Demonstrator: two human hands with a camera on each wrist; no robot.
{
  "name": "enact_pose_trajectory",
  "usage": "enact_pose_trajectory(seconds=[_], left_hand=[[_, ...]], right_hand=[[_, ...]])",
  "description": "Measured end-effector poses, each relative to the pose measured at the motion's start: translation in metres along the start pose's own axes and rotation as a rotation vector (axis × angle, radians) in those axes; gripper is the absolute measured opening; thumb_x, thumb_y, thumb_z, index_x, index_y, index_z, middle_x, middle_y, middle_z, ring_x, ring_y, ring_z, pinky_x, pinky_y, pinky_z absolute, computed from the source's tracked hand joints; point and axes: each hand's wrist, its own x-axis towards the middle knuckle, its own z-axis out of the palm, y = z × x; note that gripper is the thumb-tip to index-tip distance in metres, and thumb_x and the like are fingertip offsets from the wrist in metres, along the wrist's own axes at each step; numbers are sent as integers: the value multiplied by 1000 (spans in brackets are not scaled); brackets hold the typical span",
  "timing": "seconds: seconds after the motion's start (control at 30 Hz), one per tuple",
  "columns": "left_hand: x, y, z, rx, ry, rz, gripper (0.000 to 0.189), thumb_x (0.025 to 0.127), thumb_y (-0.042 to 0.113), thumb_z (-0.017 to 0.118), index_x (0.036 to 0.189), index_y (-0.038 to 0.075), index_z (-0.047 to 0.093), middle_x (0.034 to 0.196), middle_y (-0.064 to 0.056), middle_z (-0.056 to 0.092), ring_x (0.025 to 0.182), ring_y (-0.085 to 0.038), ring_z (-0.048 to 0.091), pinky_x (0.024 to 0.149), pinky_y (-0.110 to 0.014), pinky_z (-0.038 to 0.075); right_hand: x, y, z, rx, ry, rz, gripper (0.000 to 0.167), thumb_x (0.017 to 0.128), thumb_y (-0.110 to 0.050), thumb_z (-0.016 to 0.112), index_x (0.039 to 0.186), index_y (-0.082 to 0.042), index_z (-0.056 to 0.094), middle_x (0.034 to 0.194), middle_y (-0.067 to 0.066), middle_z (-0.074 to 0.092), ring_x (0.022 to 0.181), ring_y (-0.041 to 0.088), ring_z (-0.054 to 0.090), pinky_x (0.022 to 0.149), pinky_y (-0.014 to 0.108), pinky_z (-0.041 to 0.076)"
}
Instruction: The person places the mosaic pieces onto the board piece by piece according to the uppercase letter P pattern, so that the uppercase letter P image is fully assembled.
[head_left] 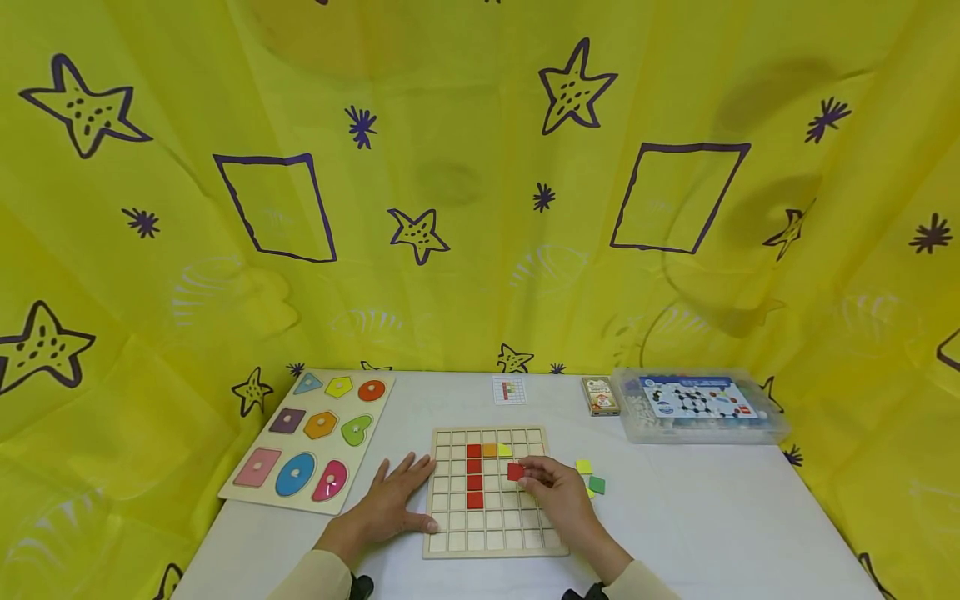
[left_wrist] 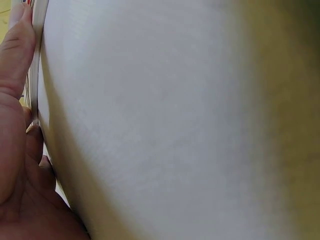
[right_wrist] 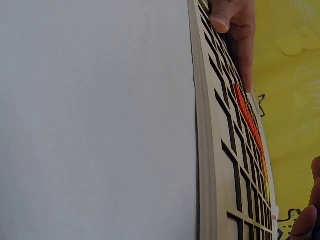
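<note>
A wooden grid board (head_left: 454,535) lies on the white table in the head view. Down one of its columns runs a line of red square tiles (head_left: 475,475), with an orange tile (head_left: 490,450) and a yellow tile (head_left: 504,450) beside the top one. Over the right part of the grid my right hand (head_left: 558,496) pinches a red square tile (head_left: 515,472) between thumb and fingers. My left hand (head_left: 397,504) lies spread at the board's left edge, thumb and fingertips touching the frame. In the right wrist view the left hand (right_wrist: 235,25) shows at the far edge.
Loose yellow (head_left: 583,467) and green (head_left: 597,484) tiles lie right of the board. Behind it are a pattern card (head_left: 510,390), a small card box (head_left: 601,396) and a clear plastic case (head_left: 701,407). A shape puzzle board (head_left: 307,442) sits at left, before a yellow curtain (head_left: 480,183).
</note>
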Motion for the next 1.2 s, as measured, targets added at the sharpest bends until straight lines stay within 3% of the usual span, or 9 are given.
enact_pose_trajectory(seconds=[0.23,0.7,1.2], left_hand=[[1,-2,1,1,3,4,105,79,52,88,162,8,41,170,-14,37,162,-43,17,128,-70,-2],[1,-3,1,9,2,6,104,79,52,88,162,8,42,170,-15,38,162,-44,18,128,-70,-1],[0,-4,0,4,6,27,104,79,51,87,161,6,42,169,-16,38,161,-45,19,128,-71,-1]], right_hand=[[-6,-2,14,-22,-93,-46,21,95,-6,76,116,-4,76,101,7,74,91,10,66,76,16,57],[-17,4,43,-104,-170,-127,17,92,-4,78,110,-7,77,97,5,72,83,5,58,68,16,52],[-23,9,53,-286,-171,-171,17,87,-9,84,103,-12,79,88,-7,68,81,1,53,70,19,49]])
